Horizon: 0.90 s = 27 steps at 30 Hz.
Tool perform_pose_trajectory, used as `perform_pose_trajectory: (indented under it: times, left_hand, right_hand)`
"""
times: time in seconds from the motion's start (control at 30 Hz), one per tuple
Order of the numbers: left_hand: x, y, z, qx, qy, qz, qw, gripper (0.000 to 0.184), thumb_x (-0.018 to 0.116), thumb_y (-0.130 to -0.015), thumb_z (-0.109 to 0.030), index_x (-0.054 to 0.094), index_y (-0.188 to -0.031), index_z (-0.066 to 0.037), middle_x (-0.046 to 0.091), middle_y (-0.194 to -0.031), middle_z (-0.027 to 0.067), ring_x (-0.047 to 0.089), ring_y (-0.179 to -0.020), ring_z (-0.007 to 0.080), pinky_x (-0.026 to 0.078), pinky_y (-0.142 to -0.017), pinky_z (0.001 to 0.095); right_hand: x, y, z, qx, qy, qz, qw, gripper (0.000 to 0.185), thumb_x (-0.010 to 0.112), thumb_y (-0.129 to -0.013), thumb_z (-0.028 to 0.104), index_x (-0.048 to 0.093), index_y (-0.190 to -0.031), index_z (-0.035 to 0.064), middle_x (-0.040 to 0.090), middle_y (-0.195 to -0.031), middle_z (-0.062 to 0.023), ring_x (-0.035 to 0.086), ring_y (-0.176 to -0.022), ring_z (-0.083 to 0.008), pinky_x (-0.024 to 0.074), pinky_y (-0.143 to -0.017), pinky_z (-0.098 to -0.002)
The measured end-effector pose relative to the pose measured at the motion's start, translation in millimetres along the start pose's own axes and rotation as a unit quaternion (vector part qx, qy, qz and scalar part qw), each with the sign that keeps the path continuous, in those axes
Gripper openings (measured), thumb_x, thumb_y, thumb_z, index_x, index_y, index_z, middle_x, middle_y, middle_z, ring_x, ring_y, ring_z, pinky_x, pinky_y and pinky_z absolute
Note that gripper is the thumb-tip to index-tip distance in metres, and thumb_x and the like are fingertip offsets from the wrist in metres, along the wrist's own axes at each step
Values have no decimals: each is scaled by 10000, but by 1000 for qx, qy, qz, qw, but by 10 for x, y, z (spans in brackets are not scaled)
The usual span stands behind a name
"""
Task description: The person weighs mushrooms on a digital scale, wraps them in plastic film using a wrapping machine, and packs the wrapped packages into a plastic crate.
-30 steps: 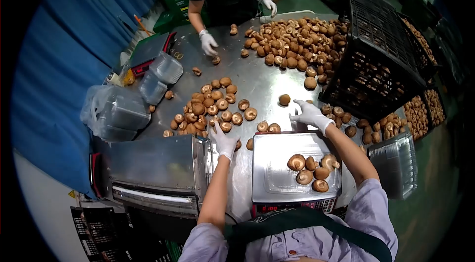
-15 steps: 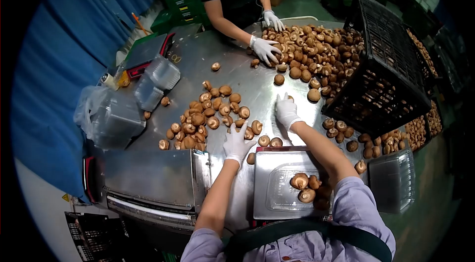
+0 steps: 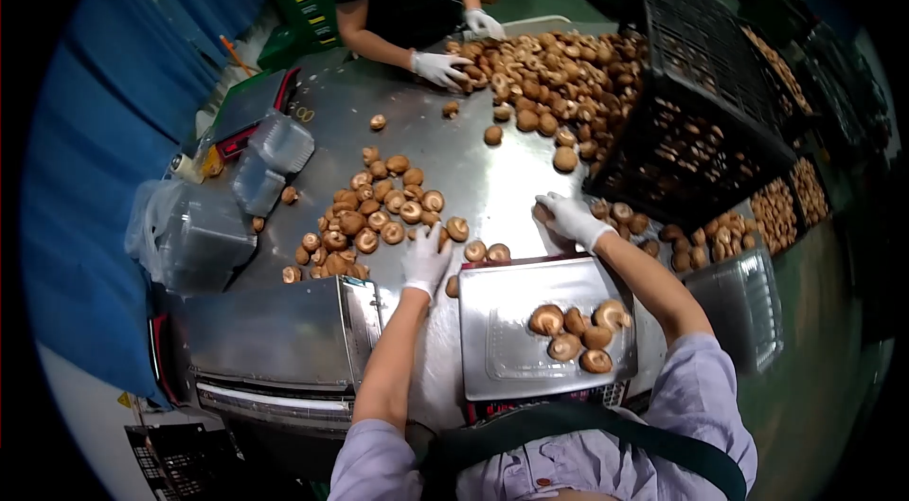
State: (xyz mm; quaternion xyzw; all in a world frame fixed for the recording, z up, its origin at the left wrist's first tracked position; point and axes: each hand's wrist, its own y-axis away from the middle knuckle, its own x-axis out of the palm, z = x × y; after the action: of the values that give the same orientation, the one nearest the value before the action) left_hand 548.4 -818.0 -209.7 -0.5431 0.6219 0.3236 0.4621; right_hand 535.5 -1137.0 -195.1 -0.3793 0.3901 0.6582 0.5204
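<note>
In the head view, my right hand [image 3: 574, 220], in a white glove, pinches a brown mushroom [image 3: 543, 212] just beyond the scale. My left hand [image 3: 426, 261], gloved too, is at the right edge of a small mushroom pile [image 3: 367, 214]; its thumb and fingers close around a mushroom [image 3: 444, 237], partly covered by them. Between my forearms a clear plastic tray [image 3: 507, 349] lies on the scale [image 3: 475, 312]. Several mushrooms [image 3: 565, 347] sit in the tray's right part, some stem up. Two mushrooms [image 3: 486, 252] lie by the scale's far edge.
A black crate [image 3: 701, 113] lies tipped at the right beside a large mushroom heap [image 3: 559, 70]. Across the steel table [image 3: 327, 113], a co-worker's gloved hand [image 3: 440, 68] touches the heap. Stacked clear trays [image 3: 204, 231] stand left; a metal-topped machine [image 3: 265, 331] is near my left arm.
The view has shifted, so the table appears further left. My right hand has moved right and nearer with its mushroom. My left fingers have drawn in around a mushroom.
</note>
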Motion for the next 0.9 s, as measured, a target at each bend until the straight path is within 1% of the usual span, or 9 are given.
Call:
perform_pose_trajectory:
  times: [0.17, 0.2, 0.27, 0.4, 0.5, 0.6, 0.63, 0.8, 0.9]
  left_hand:
    - [-279, -38, -20, -18, 122, -107, 987, 406, 635, -780, -351, 662, -1064, -61, 646, -971, 156, 626, -894, 309, 489, -808, 365]
    - [-404, -50, -85, -42, 146, -134, 979, 406, 650, -769, -343, 671, -1038, -40, 653, -947, 179, 625, -896, 316, 485, -817, 357]
    - [-783, 82, -398, -75, 284, -148, 945, 344, 655, -800, -246, 663, -1034, 6, 665, -976, 166, 646, -858, 274, 495, -794, 330]
    - [-1343, 808, -1210, -83, 506, -64, 856, 323, 656, -814, -145, 636, -1109, -16, 667, -998, 96, 632, -824, 141, 507, -747, 271]
    - [-1034, 1277, -1401, 126, 347, -91, 925, 322, 672, -802, -171, 636, -1096, -46, 657, -988, 83, 639, -748, 132, 522, -634, 253]
    - [-801, 1453, -1464, 251, 185, -90, 946, 390, 692, -778, -226, 612, -1127, -74, 646, -950, 67, 644, -709, 184, 530, -580, 278]
    - [-782, 1499, -1451, 239, 186, -45, 952, 505, 721, -747, -233, 570, -1204, -81, 629, -1016, 129, 645, -847, 269, 534, -702, 316]
    - [-988, 1497, -1480, 231, 95, 4, 968, 638, 746, -724, -297, 505, -1281, -101, 580, -1169, 116, 615, -988, 233, 511, -799, 321]
    - [-1212, 1501, -1482, 152, 175, 89, 969, 580, 728, -749, -291, 527, -1264, -114, 602, -1172, 108, 612, -1024, 236, 497, -838, 307]
  right_hand:
    - [-494, 264, 297, 127, -183, 22, 975, 500, 614, -763, 18, 513, -1252, 28, 642, -928, -196, 648, -826, -269, 503, -748, -326]
    - [-693, 355, 451, 162, -267, 33, 949, 536, 605, -762, -1, 504, -1282, 78, 655, -844, -176, 661, -668, -227, 530, -630, -313]
    - [-678, 416, 377, 47, -136, -118, 983, 549, 642, -752, 29, 514, -1283, 87, 660, -847, -168, 660, -643, -182, 532, -626, -283]
    - [-1219, 1112, 934, 99, -270, -13, 958, 552, 698, -750, 138, 538, -1278, 161, 676, -788, -109, 648, -683, -129, 525, -649, -276]
    - [-1081, 1575, 1024, -6, -280, -67, 958, 565, 736, -729, 175, 555, -1264, 189, 677, -797, -104, 629, -645, -117, 514, -628, -272]
    - [-1037, 1922, 1092, -51, -261, -91, 960, 548, 738, -717, 127, 563, -1236, 105, 647, -1086, -135, 650, -931, -210, 512, -807, -287]
    - [-1047, 2011, 1109, -36, -273, -77, 958, 550, 735, -708, 99, 560, -1230, 78, 610, -1175, -135, 604, -1065, -243, 483, -894, -304]
    - [-1028, 2309, 1053, -56, -273, -131, 951, 546, 729, -708, 78, 563, -1229, 86, 597, -1190, -149, 606, -1063, -248, 484, -900, -310]
    - [-1050, 2393, 1057, -99, -225, -126, 961, 528, 709, -730, 90, 568, -1236, 146, 583, -1208, -128, 609, -1036, -270, 502, -867, -324]
